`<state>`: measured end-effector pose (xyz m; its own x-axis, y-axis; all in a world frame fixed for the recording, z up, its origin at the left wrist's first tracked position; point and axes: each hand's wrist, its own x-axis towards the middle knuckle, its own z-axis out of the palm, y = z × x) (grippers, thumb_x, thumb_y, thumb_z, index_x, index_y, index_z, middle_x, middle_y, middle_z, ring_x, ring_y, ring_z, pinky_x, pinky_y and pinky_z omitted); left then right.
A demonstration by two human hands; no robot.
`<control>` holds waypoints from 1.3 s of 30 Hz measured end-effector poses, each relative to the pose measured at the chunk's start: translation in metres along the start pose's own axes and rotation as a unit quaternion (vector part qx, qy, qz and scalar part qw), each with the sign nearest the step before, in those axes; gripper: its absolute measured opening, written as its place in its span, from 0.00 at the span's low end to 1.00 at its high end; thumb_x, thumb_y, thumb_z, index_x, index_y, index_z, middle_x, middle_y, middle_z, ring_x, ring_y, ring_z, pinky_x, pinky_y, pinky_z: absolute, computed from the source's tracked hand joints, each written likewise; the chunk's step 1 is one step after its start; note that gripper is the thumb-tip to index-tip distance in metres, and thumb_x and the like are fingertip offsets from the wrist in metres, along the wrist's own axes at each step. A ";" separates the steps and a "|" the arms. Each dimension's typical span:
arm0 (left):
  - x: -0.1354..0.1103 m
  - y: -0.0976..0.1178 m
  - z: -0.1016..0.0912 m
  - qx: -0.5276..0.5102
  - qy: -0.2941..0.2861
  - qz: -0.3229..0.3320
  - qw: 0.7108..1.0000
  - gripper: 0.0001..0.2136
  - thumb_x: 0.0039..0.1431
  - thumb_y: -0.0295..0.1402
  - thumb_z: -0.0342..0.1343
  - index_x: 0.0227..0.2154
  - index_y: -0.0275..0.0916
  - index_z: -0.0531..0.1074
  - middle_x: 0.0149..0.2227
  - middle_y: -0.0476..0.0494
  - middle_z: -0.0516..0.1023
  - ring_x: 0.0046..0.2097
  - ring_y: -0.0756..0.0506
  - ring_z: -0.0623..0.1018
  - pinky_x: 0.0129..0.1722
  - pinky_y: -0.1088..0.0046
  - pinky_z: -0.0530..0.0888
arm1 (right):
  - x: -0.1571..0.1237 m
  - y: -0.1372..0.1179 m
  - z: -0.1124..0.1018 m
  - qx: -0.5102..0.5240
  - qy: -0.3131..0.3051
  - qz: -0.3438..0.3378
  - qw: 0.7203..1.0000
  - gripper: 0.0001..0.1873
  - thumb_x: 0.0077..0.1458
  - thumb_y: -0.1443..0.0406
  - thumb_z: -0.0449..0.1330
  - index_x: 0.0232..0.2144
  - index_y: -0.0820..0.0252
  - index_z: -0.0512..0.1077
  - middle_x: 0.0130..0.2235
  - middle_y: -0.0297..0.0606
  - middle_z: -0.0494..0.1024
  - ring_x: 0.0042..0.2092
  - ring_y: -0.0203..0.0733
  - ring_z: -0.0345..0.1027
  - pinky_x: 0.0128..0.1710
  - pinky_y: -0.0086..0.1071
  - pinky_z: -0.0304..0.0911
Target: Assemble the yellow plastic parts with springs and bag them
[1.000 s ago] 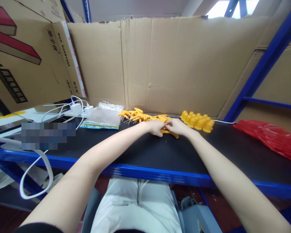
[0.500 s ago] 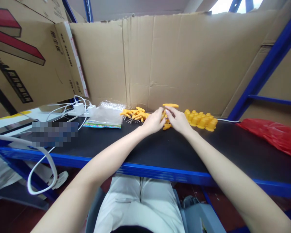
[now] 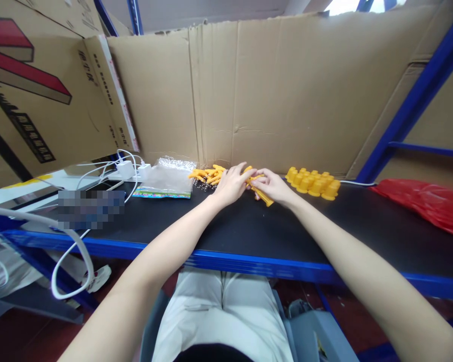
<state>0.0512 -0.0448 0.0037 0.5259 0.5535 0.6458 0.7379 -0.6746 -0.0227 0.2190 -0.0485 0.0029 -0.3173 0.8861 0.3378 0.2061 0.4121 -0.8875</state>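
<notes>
Both my hands meet at the far middle of the black shelf top (image 3: 249, 231). My right hand (image 3: 274, 187) is closed on a long orange plastic piece (image 3: 265, 198) whose end sticks out below its fingers. My left hand (image 3: 232, 183) has its fingers curled against the same piece, touching the right hand. Just behind the left hand lies a loose pile of orange pieces (image 3: 208, 175). Right of my hands stands a cluster of yellow plastic caps (image 3: 312, 182).
A clear plastic bag (image 3: 165, 178) lies left of the pile, with white chargers and cables (image 3: 125, 168) beyond it. A red plastic bag (image 3: 428, 205) lies at the right. Cardboard (image 3: 287, 95) walls the back; blue rack posts (image 3: 411, 105) frame the right.
My hands lifted an orange piece up off the shelf half a second ago; now they are back down low over the shelf, still joined on a piece.
</notes>
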 end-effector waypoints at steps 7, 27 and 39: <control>0.000 -0.002 -0.004 0.034 -0.070 -0.072 0.994 0.20 0.61 0.32 0.44 0.56 0.45 0.58 0.48 0.41 0.70 0.44 0.42 0.75 0.42 0.65 0.70 | -0.003 -0.005 -0.007 -0.073 -0.044 -0.006 0.996 0.22 0.44 0.50 0.62 0.35 0.59 0.66 0.27 0.36 0.75 0.22 0.34 0.65 0.23 0.31 0.64; 0.002 -0.010 -0.009 0.042 -0.068 -0.114 0.990 0.19 0.59 0.32 0.47 0.54 0.43 0.59 0.47 0.40 0.72 0.46 0.42 0.74 0.42 0.64 0.70 | -0.007 -0.011 -0.018 -0.424 -0.012 -0.095 0.901 0.14 0.57 0.59 0.52 0.40 0.61 0.70 0.38 0.42 0.77 0.38 0.43 0.70 0.37 0.34 0.63; 0.002 -0.010 -0.010 0.031 -0.065 -0.110 0.991 0.20 0.58 0.31 0.48 0.54 0.43 0.60 0.47 0.41 0.73 0.46 0.42 0.74 0.43 0.63 0.70 | -0.007 -0.011 -0.018 -0.420 -0.014 -0.107 0.901 0.12 0.56 0.59 0.54 0.38 0.61 0.70 0.37 0.41 0.77 0.36 0.42 0.70 0.36 0.34 0.64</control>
<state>0.0411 -0.0416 0.0128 0.3970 0.7444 0.5368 0.8627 -0.5023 0.0586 0.2359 -0.0551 0.0161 -0.4530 0.7667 0.4549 0.7622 0.5978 -0.2484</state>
